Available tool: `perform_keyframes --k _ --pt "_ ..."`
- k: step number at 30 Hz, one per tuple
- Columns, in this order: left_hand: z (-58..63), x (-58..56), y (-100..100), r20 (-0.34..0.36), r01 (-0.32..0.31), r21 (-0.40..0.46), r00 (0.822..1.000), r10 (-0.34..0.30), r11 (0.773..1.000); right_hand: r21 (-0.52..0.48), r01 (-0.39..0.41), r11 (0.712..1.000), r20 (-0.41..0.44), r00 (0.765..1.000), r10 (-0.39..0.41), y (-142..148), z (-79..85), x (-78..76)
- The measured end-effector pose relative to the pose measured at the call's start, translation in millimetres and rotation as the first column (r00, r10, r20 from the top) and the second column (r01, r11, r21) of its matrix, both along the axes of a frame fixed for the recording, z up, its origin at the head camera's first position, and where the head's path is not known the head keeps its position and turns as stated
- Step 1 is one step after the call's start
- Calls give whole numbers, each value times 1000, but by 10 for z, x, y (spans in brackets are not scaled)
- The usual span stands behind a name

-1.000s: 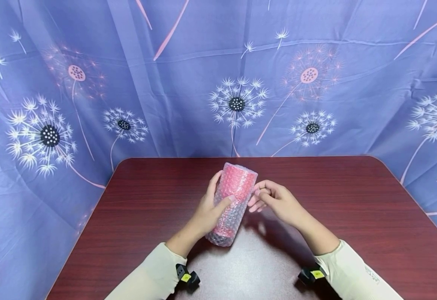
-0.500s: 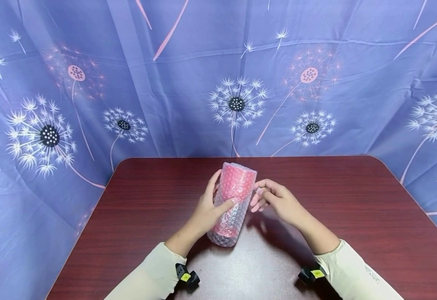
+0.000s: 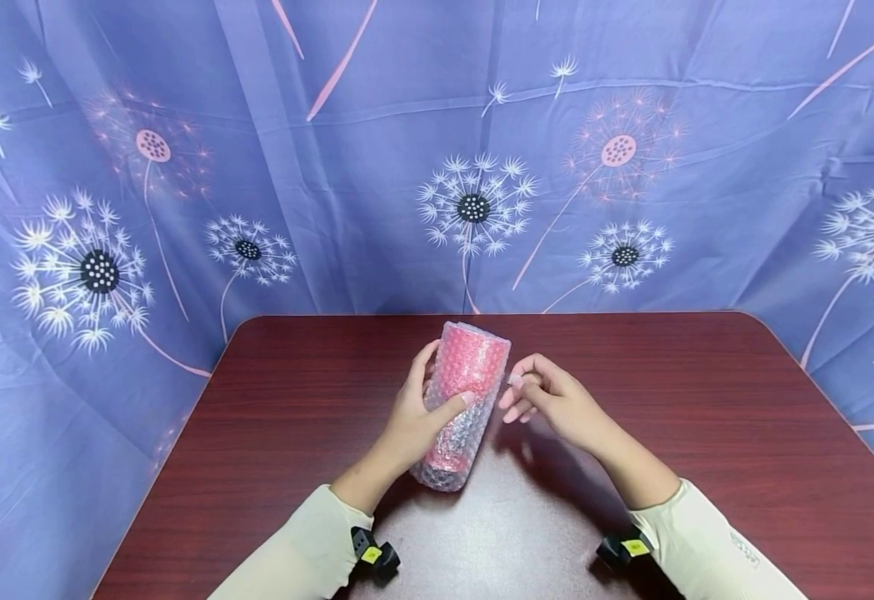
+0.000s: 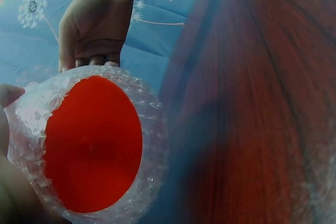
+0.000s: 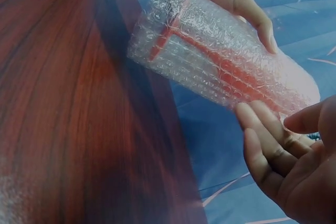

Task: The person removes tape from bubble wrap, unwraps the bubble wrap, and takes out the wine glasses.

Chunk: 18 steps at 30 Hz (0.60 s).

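Observation:
A cylinder in clear bubble wrap (image 3: 470, 358) is held tilted over the table, its red insides showing through. My left hand (image 3: 417, 421) grips it from the left, thumb across the front and fingers round the far side. In the left wrist view, a round red end (image 4: 94, 145) faces the camera inside the bubble wrap. My right hand (image 3: 560, 408) is at the right side of the cylinder with bent fingers. In the right wrist view, its thumb and fingertips (image 5: 252, 140) are at the wrap's edge; whether they pinch it is unclear.
A dark red wood-grain table (image 3: 294, 400) lies under the hands, with a bright glare in its front middle. A blue-violet cloth (image 3: 377, 183) with dandelion prints hangs behind and beside it. Black wrist cameras (image 3: 380, 558) sit under both sleeves.
The wrapped cylinder has shifted and turned slightly in my left hand, its top now a little further left and up. My right hand has barely moved and stays beside it.

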<state>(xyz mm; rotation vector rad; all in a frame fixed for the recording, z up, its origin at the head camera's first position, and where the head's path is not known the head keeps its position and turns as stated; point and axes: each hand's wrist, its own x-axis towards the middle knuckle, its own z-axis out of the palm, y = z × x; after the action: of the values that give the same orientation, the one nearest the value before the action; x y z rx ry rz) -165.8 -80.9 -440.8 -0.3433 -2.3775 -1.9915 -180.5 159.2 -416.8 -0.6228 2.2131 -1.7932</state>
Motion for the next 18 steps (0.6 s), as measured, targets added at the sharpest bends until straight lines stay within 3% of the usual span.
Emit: perform_keyframes --k 5,18 --pt "-3 0 -1 -3 -9 -6 1000 9 1000 5 19 1000 -12 1000 -19 -1 27 7" --pt "-15 -2 8 16 -32 -28 999 33 999 -91 -74 993 33 997 77 25 37 29"
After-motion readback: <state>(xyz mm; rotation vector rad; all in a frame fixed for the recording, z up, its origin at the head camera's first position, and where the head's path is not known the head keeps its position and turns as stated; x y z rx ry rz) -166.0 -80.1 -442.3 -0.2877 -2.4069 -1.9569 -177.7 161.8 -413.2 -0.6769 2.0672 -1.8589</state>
